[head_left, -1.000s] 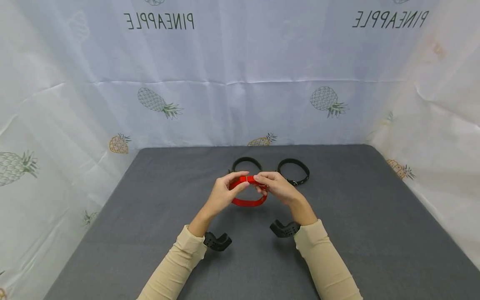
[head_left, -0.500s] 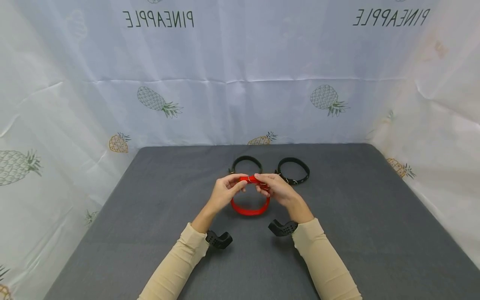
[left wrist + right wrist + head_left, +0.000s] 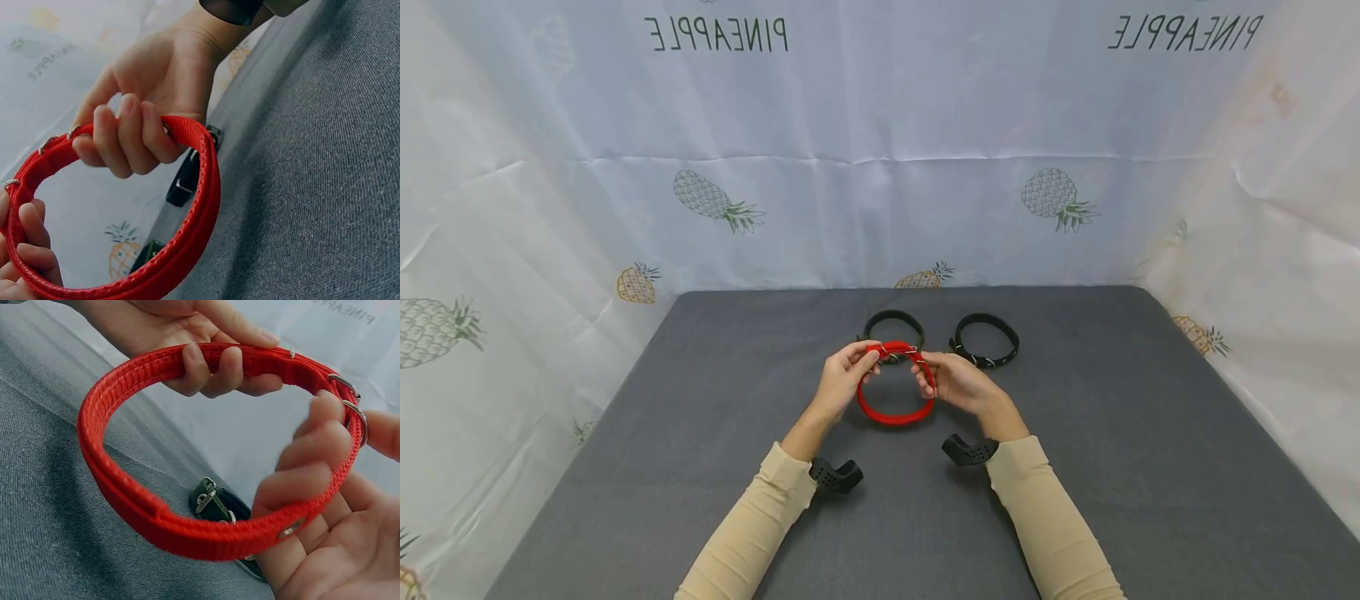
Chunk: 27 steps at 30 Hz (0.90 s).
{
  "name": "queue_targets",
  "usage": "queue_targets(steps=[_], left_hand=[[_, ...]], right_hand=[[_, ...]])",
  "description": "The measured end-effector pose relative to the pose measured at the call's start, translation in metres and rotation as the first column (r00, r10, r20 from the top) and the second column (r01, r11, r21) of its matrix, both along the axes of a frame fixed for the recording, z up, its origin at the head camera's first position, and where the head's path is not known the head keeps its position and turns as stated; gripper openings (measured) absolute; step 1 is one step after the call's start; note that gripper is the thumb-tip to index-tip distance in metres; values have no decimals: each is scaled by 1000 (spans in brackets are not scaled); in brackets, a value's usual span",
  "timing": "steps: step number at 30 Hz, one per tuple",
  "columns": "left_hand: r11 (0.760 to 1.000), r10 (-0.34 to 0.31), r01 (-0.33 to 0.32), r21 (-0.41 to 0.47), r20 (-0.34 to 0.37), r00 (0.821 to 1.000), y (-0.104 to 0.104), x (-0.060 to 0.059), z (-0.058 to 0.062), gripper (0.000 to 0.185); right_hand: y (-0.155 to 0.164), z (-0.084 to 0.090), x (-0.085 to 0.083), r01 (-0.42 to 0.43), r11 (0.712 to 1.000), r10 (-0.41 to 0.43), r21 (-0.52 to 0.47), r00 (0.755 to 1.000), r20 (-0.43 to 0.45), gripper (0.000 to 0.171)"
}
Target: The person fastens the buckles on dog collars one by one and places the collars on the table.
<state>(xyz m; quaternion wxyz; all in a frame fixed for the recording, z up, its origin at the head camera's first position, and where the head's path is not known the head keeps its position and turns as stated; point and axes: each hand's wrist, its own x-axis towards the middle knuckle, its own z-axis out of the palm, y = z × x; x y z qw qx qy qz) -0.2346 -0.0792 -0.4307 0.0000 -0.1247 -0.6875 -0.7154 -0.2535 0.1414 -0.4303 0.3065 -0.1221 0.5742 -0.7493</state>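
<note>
A red dog collar (image 3: 895, 419), fastened into a loop, is held up over the table between my two hands. My left hand (image 3: 837, 382) pinches the loop's far left part, thumb outside; the right wrist view shows its fingers inside the ring. On the far right side my right hand (image 3: 964, 385) grips the strap, its fingers curled through the loop in the left wrist view. A metal buckle (image 3: 344, 385) and a D-ring (image 3: 359, 422) sit on the strap near my right fingers. An eyelet (image 3: 291, 527) also shows there.
Two more looped collars lie beyond my hands on the grey table (image 3: 700, 467): a dark greenish one (image 3: 891, 314), partly covered by the red collar, and a black one (image 3: 1017, 340) to its right. A pineapple-print curtain (image 3: 880, 225) rises behind the table.
The red collar has tipped so its loop faces me more and looks rounder. My hands have shifted slightly apart, baring the buckle stretch of strap. The dark collars lie where they were.
</note>
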Motion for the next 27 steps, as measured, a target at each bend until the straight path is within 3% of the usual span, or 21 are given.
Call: queue_targets(steps=[8,17,22,27], left_hand=[[998,-33,33,-58,5,999,-2,1,4,30],[977,-131,114,-182,-82,988,-2,7,12,29],[970,-158,144,-194,-60,986,-4,7,11,28],[962,-179,169,-216,-30,983,-5,8,12,28]], right_hand=[[1,4,2,20,999,-20,33,1000,-15,43],[3,8,4,-8,999,9,50,999,-34,36],[5,11,4,-18,995,25,94,996,-81,36],[8,17,7,36,982,-9,184,989,-149,30]])
